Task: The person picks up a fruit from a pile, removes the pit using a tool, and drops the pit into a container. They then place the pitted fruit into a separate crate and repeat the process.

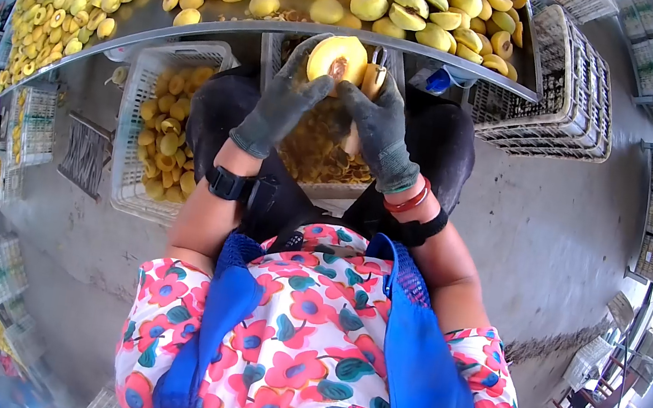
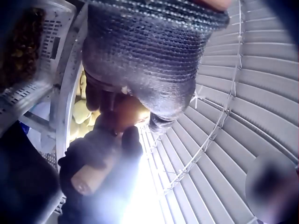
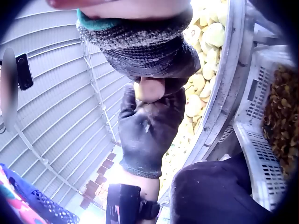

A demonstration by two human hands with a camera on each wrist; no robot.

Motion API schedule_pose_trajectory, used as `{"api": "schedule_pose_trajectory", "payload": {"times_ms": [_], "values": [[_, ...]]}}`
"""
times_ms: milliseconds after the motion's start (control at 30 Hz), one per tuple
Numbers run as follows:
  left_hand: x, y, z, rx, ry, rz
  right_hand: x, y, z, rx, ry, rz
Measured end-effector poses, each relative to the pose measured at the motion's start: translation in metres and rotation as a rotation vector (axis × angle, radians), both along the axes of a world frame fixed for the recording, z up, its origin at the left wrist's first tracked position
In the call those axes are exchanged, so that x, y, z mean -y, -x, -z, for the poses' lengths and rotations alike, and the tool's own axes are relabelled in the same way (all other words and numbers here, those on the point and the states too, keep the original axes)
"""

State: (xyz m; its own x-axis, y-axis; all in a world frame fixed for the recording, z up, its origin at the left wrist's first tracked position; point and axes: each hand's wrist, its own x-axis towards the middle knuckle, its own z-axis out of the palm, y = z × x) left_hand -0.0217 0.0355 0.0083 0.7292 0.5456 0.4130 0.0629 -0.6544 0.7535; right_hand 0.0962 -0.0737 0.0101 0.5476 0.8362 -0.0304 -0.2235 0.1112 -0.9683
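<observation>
The left hand in a dark grey knitted glove (image 1: 281, 103) has its fingers clamped round a halved yellow fruit with a brown hollow (image 1: 338, 59), held by the table's near edge. The gloved right hand (image 1: 379, 127) grips a pale wooden-handled tool (image 1: 373, 83). To do this well, I'd steady the rim, keep fingertips clear, and scoop shallowly. Below sits a white plastic crate of brown scraps (image 3: 247, 105); beyond, the fruit-heaped metal table (image 1: 228, 17).
</observation>
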Motion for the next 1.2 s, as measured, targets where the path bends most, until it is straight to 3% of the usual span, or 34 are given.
{"api": "schedule_pose_trajectory", "payload": {"times_ms": [67,133,167,267,300,400,600,633,667,733,800,900,1033,1133,1200], "values": [[0.01,0.002,-0.004,0.223,0.645,0.053,-0.001,-0.009,0.004,0.278,0.08,0.051],[-0.003,0.007,0.032,0.129,0.317,-0.045,0.0,-0.014,0.006,0.556,0.158,0.092],[-0.002,0.008,0.03,0.144,0.278,-0.053,0.003,-0.013,-0.002,0.66,0.131,0.131],[0.007,0.005,0.011,0.232,0.38,-0.161,0.006,-0.017,0.009,0.55,0.112,0.092],[0.011,0.003,0.001,0.269,0.453,-0.21,0.011,-0.012,0.009,0.393,0.093,-0.013],[0.015,0.007,-0.009,0.316,0.491,-0.174,0.023,0.005,0.004,0.39,0.123,-0.191],[0.028,0.006,-0.014,0.307,0.645,-0.186,0.023,0.015,0.003,0.621,0.124,-0.099],[0.027,0.008,-0.01,0.28,0.469,-0.207,0.024,0.016,0.003,0.666,0.103,-0.078],[0.026,0.008,-0.004,0.251,0.294,-0.226,0.024,0.017,0.003,0.644,0.099,-0.086],[0.025,0.008,0.005,0.277,0.224,-0.23,0.024,0.019,0.002,0.599,0.092,-0.104],[0.029,0.003,0.006,0.392,0.43,-0.2,0.021,0.02,0.007,0.561,0.098,-0.113],[0.034,-0.002,0.003,0.394,0.267,-0.237,0.019,0.025,0.012,0.572,0.101,-0.103],[0.034,-0.004,0.011,0.406,0.23,-0.262,0.015,0.028,0.012,0.479,-0.007,-0.108],[0.033,-0.003,0.015,0.418,0.247,-0.256,0.02,0.019,-0.005,-0.053,0.14,-0.397],[0.033,-0.002,0.014,0.424,0.282,-0.242,0.022,0.014,-0.007,-0.071,0.169,-0.471]]}}
